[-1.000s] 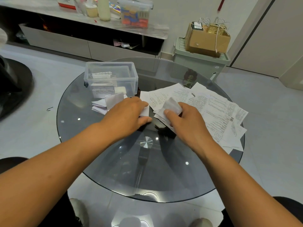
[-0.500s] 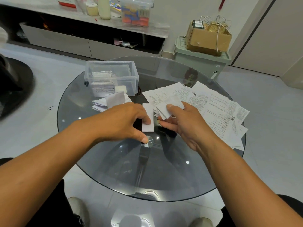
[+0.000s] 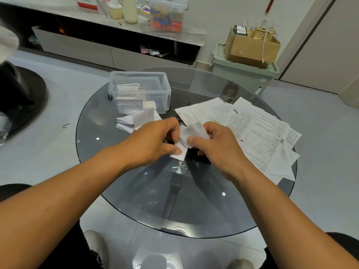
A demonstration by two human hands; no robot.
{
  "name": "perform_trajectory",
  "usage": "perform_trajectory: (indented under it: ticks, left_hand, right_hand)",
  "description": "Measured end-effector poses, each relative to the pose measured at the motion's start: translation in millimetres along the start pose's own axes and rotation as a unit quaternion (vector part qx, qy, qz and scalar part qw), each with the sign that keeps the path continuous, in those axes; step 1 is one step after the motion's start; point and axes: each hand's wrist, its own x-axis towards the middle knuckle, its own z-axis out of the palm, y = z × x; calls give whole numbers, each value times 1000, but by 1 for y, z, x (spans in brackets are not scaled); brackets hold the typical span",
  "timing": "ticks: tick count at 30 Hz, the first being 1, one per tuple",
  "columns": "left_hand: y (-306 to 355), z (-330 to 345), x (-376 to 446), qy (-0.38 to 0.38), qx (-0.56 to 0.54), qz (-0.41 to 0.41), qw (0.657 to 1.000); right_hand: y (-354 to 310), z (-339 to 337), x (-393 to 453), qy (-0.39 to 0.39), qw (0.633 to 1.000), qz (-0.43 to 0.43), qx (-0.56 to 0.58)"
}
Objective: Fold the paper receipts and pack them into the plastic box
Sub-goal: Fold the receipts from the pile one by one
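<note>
Head view: a folded receipt [image 3: 179,152] is pinched by the left hand [image 3: 153,141] over the tabletop's [image 3: 101,156] centre; another folded receipt [image 3: 194,131] is gripped by the right hand [image 3: 215,146]. The plastic box [image 3: 139,92] is set near the far-left edge.

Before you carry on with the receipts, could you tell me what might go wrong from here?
1. Both hands, left hand and right hand, pinch the folded receipt above the glass table; a loose grip could let it spring open.
2. The flat receipts overhang the table's right edge and may slide off.
3. The folded pile sits outside the plastic box, still unpacked.
</note>
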Motion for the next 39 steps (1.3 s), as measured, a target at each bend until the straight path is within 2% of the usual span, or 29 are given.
perform_trajectory:
  ticks: [3, 6, 8, 12, 15, 17, 20, 24, 27, 29, 31, 34, 37, 39]
  left_hand:
    - [3, 2, 0, 52, -41, -39, 997]
    - [7, -2, 0, 31, -139, -94, 985]
    - [10, -4, -1, 9, -229, -127, 965]
    - [18, -7, -1, -2, -380, -185, 907]
    - [21, -13, 1, -38, -437, -219, 871]
    - [20, -16, 1, -55, -464, -230, 854]
    - [17, -14, 0, -52, -432, -222, 873]
    - [11, -9, 1, 25, -381, -196, 903]
    - [9, -5, 2, 66, -344, -148, 925]
    - [12, -1, -1, 63, -359, -127, 923]
    - [13, 1, -1, 47, -364, -118, 923]
    - [13, -5, -3, 4, -355, -100, 930]
    - [13, -13, -5, 6, -307, -83, 948]
    - [6, -20, -3, 120, -169, -45, 977]
  right_hand:
    - [-2, -2, -1, 39, 998, -43, 24]
    - [-8, -7, -1, 56, 991, -90, 86]
    - [-10, -10, -1, 50, 988, -126, 74]
    - [-6, -15, -5, -18, 977, -207, -42]
    - [1, -17, -5, -61, 943, -269, -184]
    - [5, -16, -5, -84, 930, -287, -214]
    - [7, -16, -6, -101, 927, -284, -222]
    - [-7, -17, -10, -91, 978, -171, -84]
    - [-5, -14, -6, -52, 990, -123, -54]
    - [-3, -9, -5, -29, 995, -96, -27]
    - [-2, -6, -3, -14, 997, -58, 53]
    - [-3, -2, -5, -35, 986, -9, 163]
    - [-4, -1, -5, -18, 992, -31, 122]
    - [-3, -2, -5, 12, 996, -70, 53]
